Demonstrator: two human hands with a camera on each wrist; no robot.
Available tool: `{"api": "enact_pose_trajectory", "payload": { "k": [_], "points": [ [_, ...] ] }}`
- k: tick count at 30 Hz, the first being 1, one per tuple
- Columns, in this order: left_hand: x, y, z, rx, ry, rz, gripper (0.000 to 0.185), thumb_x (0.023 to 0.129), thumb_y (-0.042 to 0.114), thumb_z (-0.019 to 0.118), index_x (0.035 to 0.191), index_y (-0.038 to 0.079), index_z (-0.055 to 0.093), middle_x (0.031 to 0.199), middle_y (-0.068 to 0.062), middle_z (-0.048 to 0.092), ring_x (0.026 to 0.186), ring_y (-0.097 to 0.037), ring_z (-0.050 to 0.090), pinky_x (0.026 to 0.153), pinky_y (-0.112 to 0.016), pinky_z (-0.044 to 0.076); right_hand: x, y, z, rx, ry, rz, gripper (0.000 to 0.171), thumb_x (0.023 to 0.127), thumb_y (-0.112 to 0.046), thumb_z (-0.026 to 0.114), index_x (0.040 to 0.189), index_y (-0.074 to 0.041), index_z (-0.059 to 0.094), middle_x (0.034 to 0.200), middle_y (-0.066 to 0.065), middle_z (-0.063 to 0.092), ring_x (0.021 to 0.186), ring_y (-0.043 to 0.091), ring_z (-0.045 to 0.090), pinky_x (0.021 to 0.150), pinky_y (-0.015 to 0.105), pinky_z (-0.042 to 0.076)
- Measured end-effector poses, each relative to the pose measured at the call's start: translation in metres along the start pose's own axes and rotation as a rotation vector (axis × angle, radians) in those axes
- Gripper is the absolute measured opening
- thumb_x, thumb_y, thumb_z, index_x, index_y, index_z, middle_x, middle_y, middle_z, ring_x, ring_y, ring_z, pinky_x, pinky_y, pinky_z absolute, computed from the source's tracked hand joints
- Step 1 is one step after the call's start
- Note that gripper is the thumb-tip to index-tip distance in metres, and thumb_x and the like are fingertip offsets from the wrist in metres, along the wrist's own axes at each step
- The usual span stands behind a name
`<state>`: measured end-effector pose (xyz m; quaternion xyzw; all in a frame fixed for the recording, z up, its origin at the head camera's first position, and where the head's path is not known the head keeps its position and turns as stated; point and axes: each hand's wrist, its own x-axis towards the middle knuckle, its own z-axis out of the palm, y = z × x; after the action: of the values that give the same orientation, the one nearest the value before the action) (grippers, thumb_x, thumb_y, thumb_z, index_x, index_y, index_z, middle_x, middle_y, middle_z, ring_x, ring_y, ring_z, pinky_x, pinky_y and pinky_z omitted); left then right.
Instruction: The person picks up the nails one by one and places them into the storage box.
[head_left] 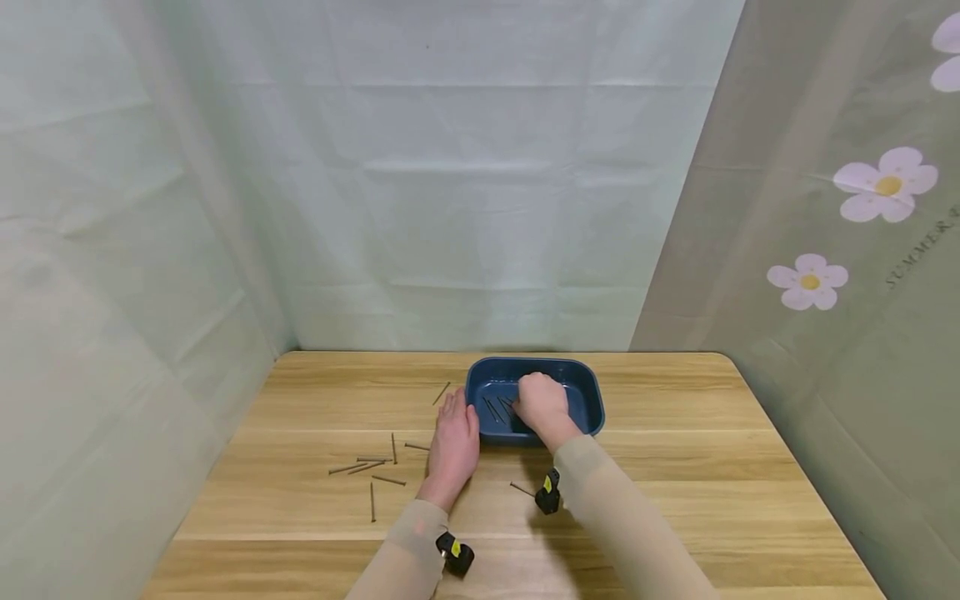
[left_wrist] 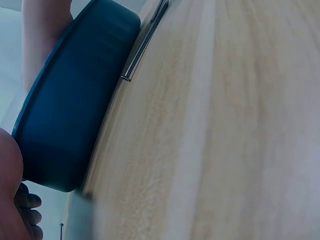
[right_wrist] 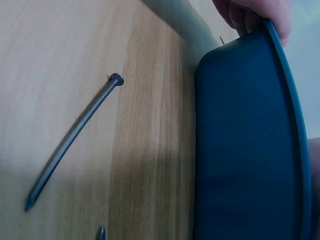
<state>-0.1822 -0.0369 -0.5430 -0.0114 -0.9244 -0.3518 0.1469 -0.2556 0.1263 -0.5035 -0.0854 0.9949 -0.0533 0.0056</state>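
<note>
1. Both your hands are at the blue tray (head_left: 498, 372); your left hand (head_left: 455, 437) lies with fingers nearly straight against its left side.
2. Your right hand (head_left: 542, 400) curls its fingers down inside; I cannot tell whether they pinch anything.
3. Several nails (head_left: 495, 410) lie in there beside them.
4. Loose nails (head_left: 388, 480) lie leftward on the wooden table (head_left: 675, 467).
</note>
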Motion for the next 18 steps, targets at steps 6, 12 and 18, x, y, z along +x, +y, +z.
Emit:
{"api": "enact_pose_trajectory", "payload": {
  "k": [6, 12, 18],
  "points": [
    [0.0003, -0.0014, 0.0008, -0.004, -0.01, -0.011, 0.05, 0.115, 0.02, 0.046, 0.153, -0.012, 0.047, 0.156, -0.029, 0.051, 0.152, -0.043, 0.041, 0.125, -0.057, 0.031, -0.0019, 0.0046, -0.0022, 0.039, 0.016, -0.003, 0.022, 0.093, -0.022, 0.08, 0.076, -0.01, 0.072, 0.082, 0.004, 0.068, 0.07, 0.02, 0.064, 0.066, 0.042, 0.062],
    [0.001, -0.0013, 0.0003, 0.0, -0.009, -0.006, 0.049, 0.115, 0.019, 0.047, 0.153, -0.012, 0.047, 0.156, -0.03, 0.051, 0.151, -0.043, 0.042, 0.125, -0.057, 0.032, -0.0017, 0.0079, -0.0037, 0.052, 0.013, 0.0, 0.036, 0.094, -0.018, 0.076, 0.061, -0.016, 0.06, 0.072, 0.0, 0.059, 0.063, 0.017, 0.054, 0.059, 0.038, 0.054],
    [0.0017, -0.0014, 0.0007, 0.013, 0.016, 0.019, 0.048, 0.114, 0.017, 0.048, 0.151, -0.015, 0.048, 0.154, -0.032, 0.052, 0.149, -0.046, 0.045, 0.124, -0.059, 0.034, -0.0058, 0.0104, -0.0105, 0.076, 0.02, -0.024, 0.038, 0.095, -0.019, 0.074, 0.06, -0.018, 0.058, 0.069, -0.002, 0.054, 0.061, 0.017, 0.048, 0.055, 0.035, 0.044]
  ]
}}
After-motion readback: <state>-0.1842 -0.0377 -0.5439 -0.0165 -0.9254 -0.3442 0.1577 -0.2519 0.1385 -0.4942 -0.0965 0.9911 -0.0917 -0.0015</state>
